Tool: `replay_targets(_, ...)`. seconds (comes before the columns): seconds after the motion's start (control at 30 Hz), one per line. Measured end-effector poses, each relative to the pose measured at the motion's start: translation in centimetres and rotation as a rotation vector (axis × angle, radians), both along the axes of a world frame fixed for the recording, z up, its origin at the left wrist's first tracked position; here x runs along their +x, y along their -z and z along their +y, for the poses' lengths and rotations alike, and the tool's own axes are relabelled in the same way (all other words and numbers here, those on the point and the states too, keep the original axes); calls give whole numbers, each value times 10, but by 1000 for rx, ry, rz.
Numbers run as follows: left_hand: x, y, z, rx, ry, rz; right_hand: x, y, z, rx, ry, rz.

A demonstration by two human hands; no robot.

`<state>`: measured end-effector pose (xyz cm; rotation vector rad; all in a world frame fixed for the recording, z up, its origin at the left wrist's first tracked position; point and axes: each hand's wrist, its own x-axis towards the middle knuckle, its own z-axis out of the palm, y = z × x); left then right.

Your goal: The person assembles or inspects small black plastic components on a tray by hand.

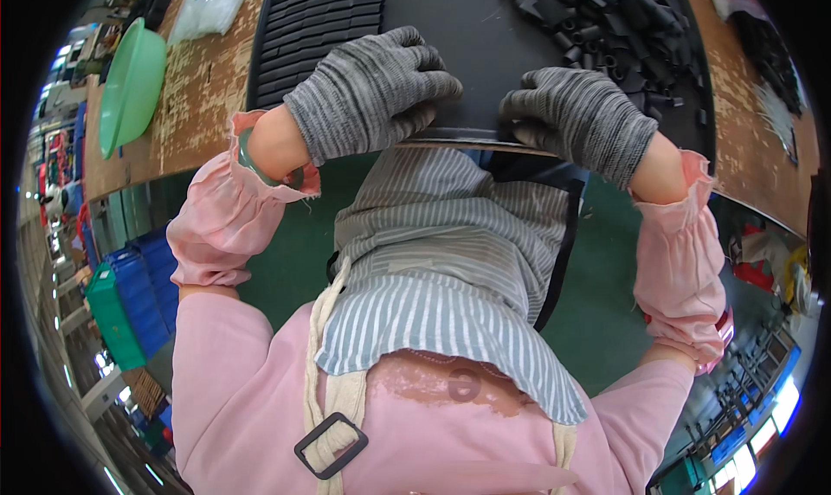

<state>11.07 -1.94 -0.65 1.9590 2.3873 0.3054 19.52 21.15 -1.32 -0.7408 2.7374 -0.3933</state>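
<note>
Both my hands wear grey striped knit gloves and rest over the near side of a black tray [459, 36]. My left hand [372, 93] is beside rows of black tubes [320, 19], its fingers bent but apart; nothing shows between them. On the other side, my right hand [584, 118] is nearest a loose heap of short black tubes [615, 23]. Its fingers curl inward toward the thumb, and whatever they may hold is hidden. A gap of bare tray separates the two hands.
A worn wooden table [208, 88] carries the tray. At its left stand a light green basin [134, 88] and a clear plastic bag [210, 6]. Dark items [766, 58] lie at the far right. Blue crates [143, 292] and a green crate [117, 318] are lower left.
</note>
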Motion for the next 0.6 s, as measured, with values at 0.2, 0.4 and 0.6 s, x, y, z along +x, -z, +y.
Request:
replay_targets(0.2, -25, 1, 51, -103, -137, 87, 13, 0, -13, 185, 20, 190)
replay_targets(0.4, -56, 21, 113, 52, -129, 54, 29, 18, 15, -476, 374, 478)
replay_targets(0.6, -67, 9, 134, -65, -182, -116, 42, 25, 24, -869, 722, 401)
